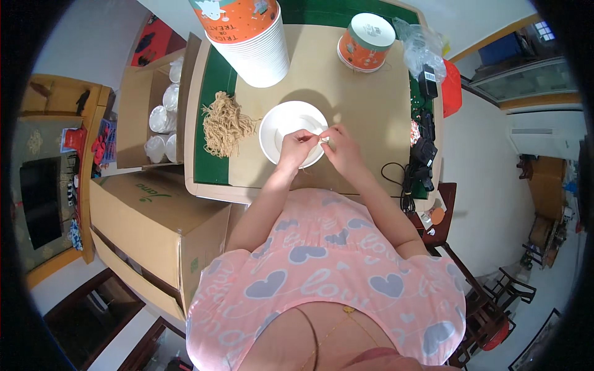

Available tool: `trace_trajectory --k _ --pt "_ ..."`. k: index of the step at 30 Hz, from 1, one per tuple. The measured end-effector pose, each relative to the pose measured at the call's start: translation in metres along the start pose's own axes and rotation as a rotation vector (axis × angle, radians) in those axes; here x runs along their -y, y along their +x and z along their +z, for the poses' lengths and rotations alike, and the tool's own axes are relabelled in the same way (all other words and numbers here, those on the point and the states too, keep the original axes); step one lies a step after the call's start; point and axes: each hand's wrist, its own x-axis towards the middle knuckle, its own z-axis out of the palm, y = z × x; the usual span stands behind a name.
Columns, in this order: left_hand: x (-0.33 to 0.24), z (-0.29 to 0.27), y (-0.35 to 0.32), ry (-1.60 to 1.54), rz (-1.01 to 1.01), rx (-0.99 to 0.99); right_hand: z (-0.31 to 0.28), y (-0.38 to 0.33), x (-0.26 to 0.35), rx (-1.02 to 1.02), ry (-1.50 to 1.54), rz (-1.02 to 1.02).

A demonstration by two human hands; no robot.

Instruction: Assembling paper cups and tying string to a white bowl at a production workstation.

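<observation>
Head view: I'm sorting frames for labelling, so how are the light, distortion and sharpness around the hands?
Head view: even indoor light, soft shadows beside the cup stack and under the hands; fisheye bends the table edges and blackens the corners; the left hand and right hand over the white bowl are fairly sharp, but the small item they pinch is too tiny to identify.

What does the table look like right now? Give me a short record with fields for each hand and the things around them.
left hand: over the white round paper bowl, fingers pinched on something small
right hand: at the bowl's right rim, pinching a small pale piece; what it is cannot be told
bowl: upright on the tan tabletop
left of bowl: pile of tan fibre strings
far side: tall stack of white paper cups with orange print; single orange cup upside down
right edge: black cables and chargers
floor left: open cardboard box of clear lids
</observation>
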Motion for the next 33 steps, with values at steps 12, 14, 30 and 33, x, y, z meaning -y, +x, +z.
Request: trace_trajectory --k 12,14,30,33 --pt "-0.005 -0.006 0.001 -0.087 -0.017 0.04 0.004 0.007 -0.002 0.055 0.095 0.023" --pt "-0.003 -0.006 0.003 -0.115 -0.02 0.045 0.006 0.006 -0.003 0.082 0.169 0.087" --pt "0.006 -0.001 0.007 -0.136 0.034 0.05 0.013 0.0 -0.016 -0.091 0.156 -0.047" --pt "0.006 -0.001 0.008 -0.134 0.027 0.04 0.015 -0.001 -0.016 -0.115 0.171 -0.033"
